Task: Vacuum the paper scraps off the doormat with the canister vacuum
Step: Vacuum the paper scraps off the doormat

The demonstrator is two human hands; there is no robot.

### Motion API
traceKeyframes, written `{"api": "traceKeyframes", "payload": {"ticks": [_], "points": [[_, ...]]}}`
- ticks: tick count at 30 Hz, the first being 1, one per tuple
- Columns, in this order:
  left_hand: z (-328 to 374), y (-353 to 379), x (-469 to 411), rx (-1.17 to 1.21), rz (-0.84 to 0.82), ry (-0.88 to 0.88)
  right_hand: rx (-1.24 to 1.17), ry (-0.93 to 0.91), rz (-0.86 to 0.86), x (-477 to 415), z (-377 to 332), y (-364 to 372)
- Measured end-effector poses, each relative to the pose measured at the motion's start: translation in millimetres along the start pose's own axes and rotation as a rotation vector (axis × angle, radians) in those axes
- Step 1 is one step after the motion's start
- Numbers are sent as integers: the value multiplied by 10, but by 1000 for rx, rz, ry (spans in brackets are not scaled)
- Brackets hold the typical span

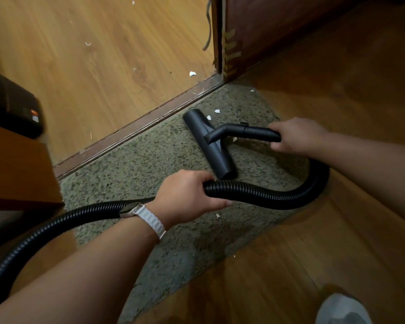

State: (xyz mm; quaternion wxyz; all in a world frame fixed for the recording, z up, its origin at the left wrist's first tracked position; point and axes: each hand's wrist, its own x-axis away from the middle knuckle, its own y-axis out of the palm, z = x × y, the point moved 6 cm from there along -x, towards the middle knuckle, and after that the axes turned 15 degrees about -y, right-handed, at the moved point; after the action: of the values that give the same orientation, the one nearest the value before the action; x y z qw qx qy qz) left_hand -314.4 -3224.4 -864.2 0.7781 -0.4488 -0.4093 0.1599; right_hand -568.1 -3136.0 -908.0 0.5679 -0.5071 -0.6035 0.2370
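A grey-green speckled doormat (138,169) lies along a door threshold. On it rests the black floor nozzle (208,148) of the vacuum. My right hand (297,136) grips the black wand handle (255,131) behind the nozzle. My left hand (185,197), with a white watch strap at the wrist, holds the ribbed black hose (267,195), which loops round to the right and trails off to the lower left. White paper scraps (217,111) lie on the mat by the nozzle's far end, one under the wand, one near my left hand.
More scraps (192,73) dot the lighter wood floor beyond the threshold strip (136,129). A dark door edge (229,43) stands at the top right. A black box (12,106) and a wooden cabinet (17,164) are at left. A grey-socked foot (341,309) shows bottom right.
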Motion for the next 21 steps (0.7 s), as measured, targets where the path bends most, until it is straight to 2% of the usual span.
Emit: {"api": "traceKeyframes", "payload": {"ticks": [16, 21], "points": [[89, 45, -56, 14, -3, 23, -110, 229, 31, 434, 606, 65], [72, 52, -36, 27, -20, 21, -128, 234, 43, 450, 624, 98]]}}
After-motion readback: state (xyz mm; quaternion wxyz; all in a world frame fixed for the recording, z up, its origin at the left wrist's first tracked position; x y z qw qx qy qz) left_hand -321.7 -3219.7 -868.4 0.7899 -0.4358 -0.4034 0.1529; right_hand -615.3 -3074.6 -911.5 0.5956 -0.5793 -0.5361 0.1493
